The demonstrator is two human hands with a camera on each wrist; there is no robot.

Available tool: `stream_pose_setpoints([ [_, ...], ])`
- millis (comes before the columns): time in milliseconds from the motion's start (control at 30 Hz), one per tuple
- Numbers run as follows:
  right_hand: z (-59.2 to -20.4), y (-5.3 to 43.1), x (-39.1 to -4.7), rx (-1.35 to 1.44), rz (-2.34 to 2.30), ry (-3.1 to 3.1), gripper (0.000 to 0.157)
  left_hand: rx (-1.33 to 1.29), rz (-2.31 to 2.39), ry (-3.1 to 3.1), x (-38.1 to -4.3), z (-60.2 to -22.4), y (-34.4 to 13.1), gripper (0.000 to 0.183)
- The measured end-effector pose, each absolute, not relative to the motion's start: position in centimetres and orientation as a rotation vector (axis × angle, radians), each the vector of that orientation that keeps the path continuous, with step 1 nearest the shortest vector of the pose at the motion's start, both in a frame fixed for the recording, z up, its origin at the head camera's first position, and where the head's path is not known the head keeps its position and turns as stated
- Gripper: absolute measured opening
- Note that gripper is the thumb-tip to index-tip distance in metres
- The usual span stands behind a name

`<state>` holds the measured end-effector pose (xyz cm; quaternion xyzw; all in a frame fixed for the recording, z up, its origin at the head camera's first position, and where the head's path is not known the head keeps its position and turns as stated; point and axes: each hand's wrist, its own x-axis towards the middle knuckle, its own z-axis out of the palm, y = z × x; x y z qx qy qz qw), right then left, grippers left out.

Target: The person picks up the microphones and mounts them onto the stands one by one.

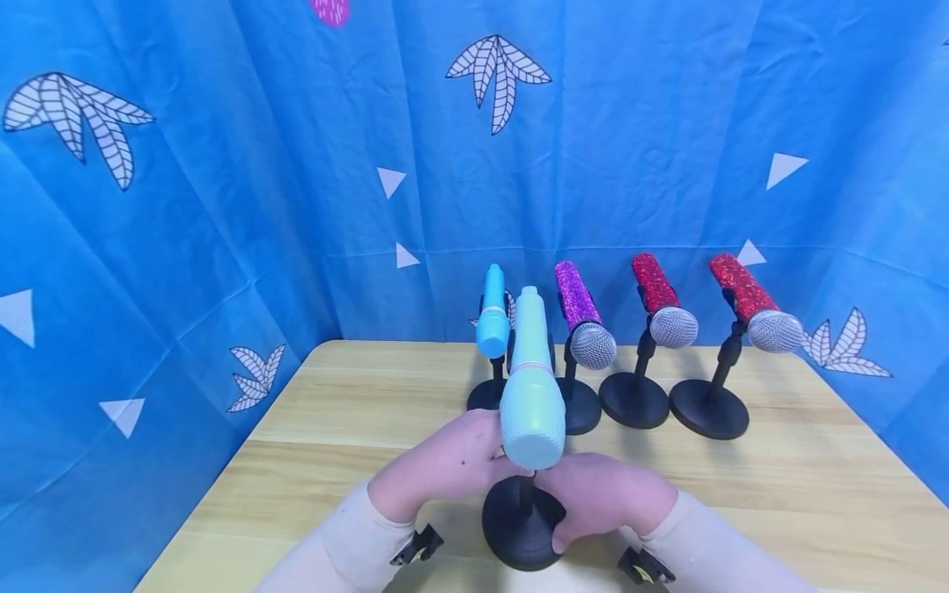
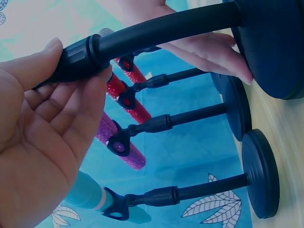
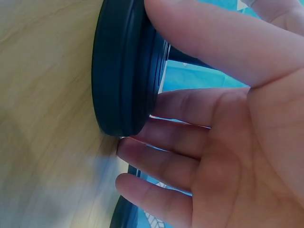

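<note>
A pale mint-green microphone (image 1: 532, 412) slants head-down toward me on a black desk microphone stand (image 1: 511, 531). With thumb and fingers, my left hand (image 1: 452, 461) grips the stand's collar (image 2: 78, 59), just under the microphone. Low on the right side, my right hand (image 1: 596, 494) holds the round base (image 3: 126, 71), its thumb on the upper face and fingers at the rim. The base is close over the wooden table. In the head view, the microphone hides part of the left fingers and the upper pole.
Behind stand several similar stands in a row, bearing a turquoise microphone (image 1: 493, 317), a purple glittery one (image 1: 577, 292) and two red glittery ones (image 1: 654, 284). A blue patterned curtain (image 1: 474, 189) hangs beyond the wooden table (image 1: 356, 387) and at both sides.
</note>
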<state>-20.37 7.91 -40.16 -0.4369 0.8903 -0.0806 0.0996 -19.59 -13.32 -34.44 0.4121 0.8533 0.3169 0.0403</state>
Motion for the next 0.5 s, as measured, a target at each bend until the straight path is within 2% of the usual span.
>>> stream_pose_setpoints([
  [233, -40.37, 7.88, -20.41, -1.271, -0.223, 2.641, 0.052, 1.321, 0.968, 2.551, -19.85, -34.63, -13.55, 0.029],
  [367, -40.44, 7.82, -20.32, -1.262, -0.207, 2.657, 0.049, 1.366, 0.959, 2.571, -20.03, -34.83, -13.59, 0.032],
  [500, -40.35, 7.81, -20.35, -1.262, -0.184, 2.664, 0.055, 1.365, 0.966, 2.606, -20.21, -34.88, -13.44, 0.038],
])
